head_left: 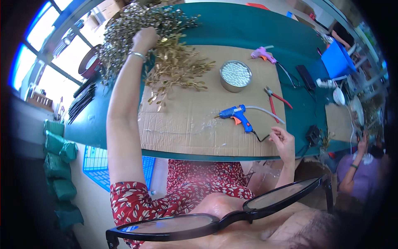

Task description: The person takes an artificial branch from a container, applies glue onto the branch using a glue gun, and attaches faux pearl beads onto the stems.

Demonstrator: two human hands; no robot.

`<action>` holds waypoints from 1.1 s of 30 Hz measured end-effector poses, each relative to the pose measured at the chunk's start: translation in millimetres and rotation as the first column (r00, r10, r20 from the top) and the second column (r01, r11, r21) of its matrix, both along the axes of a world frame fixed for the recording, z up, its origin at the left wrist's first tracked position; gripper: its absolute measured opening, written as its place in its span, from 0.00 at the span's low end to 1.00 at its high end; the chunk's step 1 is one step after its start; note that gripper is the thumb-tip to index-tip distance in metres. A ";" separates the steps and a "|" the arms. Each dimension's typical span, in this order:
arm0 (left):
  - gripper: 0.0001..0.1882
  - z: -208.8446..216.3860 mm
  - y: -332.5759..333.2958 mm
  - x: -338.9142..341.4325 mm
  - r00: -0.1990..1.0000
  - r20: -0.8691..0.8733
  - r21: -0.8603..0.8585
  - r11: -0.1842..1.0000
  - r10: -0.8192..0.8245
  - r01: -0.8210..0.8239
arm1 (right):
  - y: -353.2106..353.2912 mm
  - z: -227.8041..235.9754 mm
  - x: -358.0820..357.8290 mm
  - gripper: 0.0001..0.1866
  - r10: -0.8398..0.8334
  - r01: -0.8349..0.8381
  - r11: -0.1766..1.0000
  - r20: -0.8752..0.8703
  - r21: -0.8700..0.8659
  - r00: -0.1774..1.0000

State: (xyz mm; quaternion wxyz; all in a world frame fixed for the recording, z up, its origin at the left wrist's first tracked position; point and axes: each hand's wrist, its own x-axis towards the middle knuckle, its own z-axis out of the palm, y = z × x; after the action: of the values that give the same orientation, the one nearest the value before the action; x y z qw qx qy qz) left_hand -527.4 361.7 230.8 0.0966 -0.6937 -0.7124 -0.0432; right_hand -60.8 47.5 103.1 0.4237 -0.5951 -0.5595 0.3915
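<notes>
i stretch the left hand [145, 39] far forward into silvery foliage [124, 52], fingers too hidden to tell their grip; the right hand [284, 143] bends loosely half-open beside a black cord [260, 140].

The leafy stems [179, 74] are gold, the cardboard [174, 135] tan, the tabletop [236, 25] green, the sleeve [129, 201] leaf-patterned red.

The left side of the room is lined with windows [39, 31], divided by grey frames, through which bright daylight is admitted. The table [232, 25] is surfaced in dark green. Below it, the pale floor [90, 203] is partly covered by a blue plastic basket [96, 168], and green wrapped bundles [58, 149] are piled at the left.
</notes>
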 end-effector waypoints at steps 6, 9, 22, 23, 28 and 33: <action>0.09 -13.7 -22.1 -3.0 0.999 -0.005 0.389 0.920 0.046 -0.040 | -4.2 -17.9 -4.0 0.11 0.005 -0.006 1.000 -0.063 -0.016 0.998; 0.07 8.9 -51.2 -9.0 0.996 0.067 0.747 0.665 -0.060 -0.010 | -8.2 -11.5 -13.1 0.10 0.020 -0.020 1.000 -0.057 -0.003 0.998; 0.12 -162.0 -317.3 98.9 -0.909 0.397 -0.050 0.991 0.130 0.121 | 41.6 7.7 -190.0 0.21 0.318 -0.404 0.911 -0.764 0.082 0.561; 0.13 -168.2 -326.1 105.0 -0.909 0.388 -0.069 0.989 0.149 0.133 | 41.8 2.4 -192.8 0.21 0.287 -0.388 0.920 -0.765 0.054 0.576; 0.10 -179.1 -343.1 109.3 -0.889 0.393 0.022 0.964 0.235 0.264 | 38.6 -22.8 -188.9 0.14 0.306 -0.321 0.940 -0.712 0.119 0.632; 0.12 -167.7 -343.0 111.3 -0.687 0.616 -0.038 0.887 0.384 0.461 | 33.2 -26.5 -179.4 0.10 0.280 -0.304 0.948 -0.703 0.095 0.653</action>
State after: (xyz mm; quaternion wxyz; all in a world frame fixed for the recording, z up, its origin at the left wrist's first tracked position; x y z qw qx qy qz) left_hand -416.1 18.7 63.2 -0.7845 -0.2482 -0.2858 -0.4913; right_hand -240.2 80.6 76.6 0.5278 -0.3074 -0.4353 0.6613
